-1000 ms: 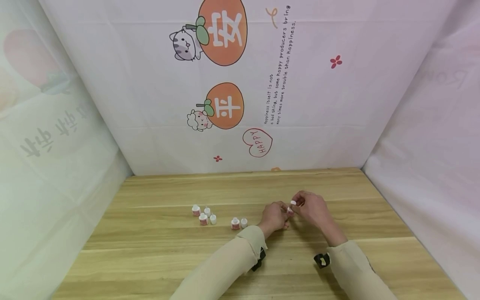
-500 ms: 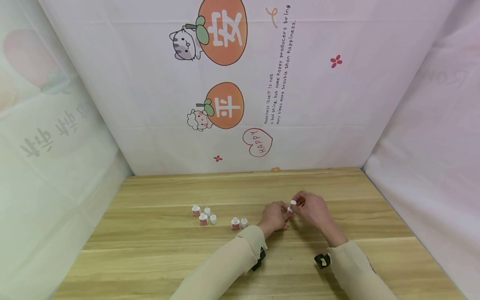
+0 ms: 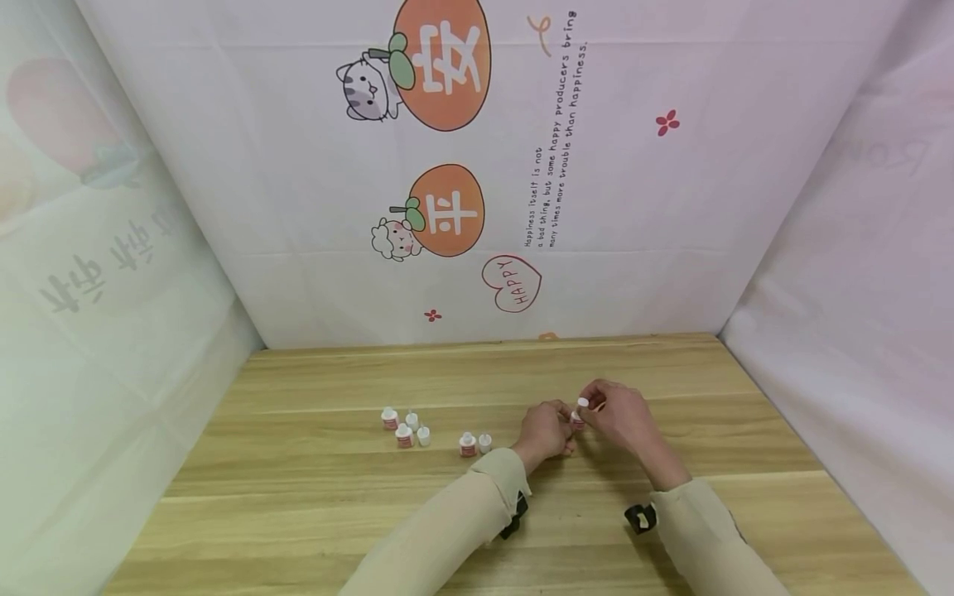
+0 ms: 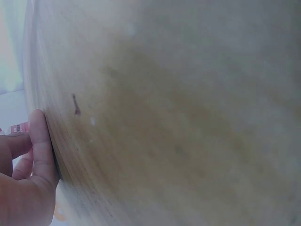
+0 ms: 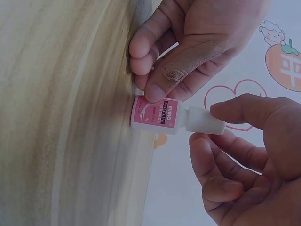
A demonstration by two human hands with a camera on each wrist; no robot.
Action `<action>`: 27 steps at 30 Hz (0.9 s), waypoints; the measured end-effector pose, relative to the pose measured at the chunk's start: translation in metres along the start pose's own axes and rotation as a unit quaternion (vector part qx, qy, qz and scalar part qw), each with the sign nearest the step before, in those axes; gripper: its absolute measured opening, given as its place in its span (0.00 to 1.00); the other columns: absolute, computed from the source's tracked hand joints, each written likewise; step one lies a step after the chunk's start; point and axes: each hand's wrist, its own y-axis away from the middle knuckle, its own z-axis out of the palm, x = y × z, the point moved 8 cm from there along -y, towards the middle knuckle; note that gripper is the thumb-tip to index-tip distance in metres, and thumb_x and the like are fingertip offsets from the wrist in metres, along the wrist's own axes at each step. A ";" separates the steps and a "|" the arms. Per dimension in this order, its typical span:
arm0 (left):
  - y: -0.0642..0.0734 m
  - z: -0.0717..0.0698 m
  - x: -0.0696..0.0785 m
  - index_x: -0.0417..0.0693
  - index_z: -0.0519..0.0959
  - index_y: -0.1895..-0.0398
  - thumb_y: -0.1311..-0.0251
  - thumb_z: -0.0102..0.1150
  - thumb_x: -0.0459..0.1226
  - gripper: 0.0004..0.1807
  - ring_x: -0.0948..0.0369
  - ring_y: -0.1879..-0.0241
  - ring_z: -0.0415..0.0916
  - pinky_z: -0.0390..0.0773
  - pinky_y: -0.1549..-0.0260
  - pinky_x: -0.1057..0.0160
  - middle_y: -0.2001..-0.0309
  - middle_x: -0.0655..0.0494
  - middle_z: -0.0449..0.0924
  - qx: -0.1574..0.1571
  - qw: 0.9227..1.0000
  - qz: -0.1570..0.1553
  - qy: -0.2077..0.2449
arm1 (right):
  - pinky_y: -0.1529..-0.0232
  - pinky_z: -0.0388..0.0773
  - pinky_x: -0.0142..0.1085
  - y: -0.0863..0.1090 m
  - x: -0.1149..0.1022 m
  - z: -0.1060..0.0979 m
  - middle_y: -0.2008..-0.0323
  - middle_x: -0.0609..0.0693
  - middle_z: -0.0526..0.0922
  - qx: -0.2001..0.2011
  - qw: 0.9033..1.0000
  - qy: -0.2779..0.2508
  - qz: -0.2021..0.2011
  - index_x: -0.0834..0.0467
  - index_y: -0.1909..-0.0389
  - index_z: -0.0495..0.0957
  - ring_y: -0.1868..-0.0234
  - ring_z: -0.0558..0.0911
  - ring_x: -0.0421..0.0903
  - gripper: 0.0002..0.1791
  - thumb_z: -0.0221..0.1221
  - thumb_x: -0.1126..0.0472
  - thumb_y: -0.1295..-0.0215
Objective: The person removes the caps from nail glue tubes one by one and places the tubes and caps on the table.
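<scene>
A small white glue bottle (image 5: 155, 114) with a pink label stands upright on the wooden table. My left hand (image 3: 546, 429) grips its body between thumb and fingers, the thumb pressing on the label's edge. At the top, my right hand (image 3: 620, 412) pinches the white cap (image 5: 205, 120), which sits at the bottle's neck. In the left wrist view, my left hand (image 4: 33, 160) lies along the tabletop, and just a bit of the pink label (image 4: 19, 127) shows past its fingers.
Left of my hands, an uncapped glue bottle (image 3: 467, 445) stands beside its cap (image 3: 485, 443). Farther left are two more uncapped bottles, one (image 3: 390, 418) behind the other (image 3: 404, 435), with two caps (image 3: 423, 435) beside them. A printed white cloth (image 3: 626, 207) hangs behind the table (image 3: 313, 497).
</scene>
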 end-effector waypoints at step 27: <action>-0.002 0.001 -0.001 0.47 0.78 0.65 0.34 0.60 0.29 0.04 0.62 0.86 0.75 0.80 0.86 0.68 0.70 0.55 0.89 0.007 1.000 0.013 -0.009 | 0.64 0.81 0.43 0.000 -0.003 0.000 0.65 0.52 0.87 -0.007 1.000 -0.005 0.003 0.59 0.60 0.81 0.63 0.85 0.49 0.09 0.64 0.58 0.37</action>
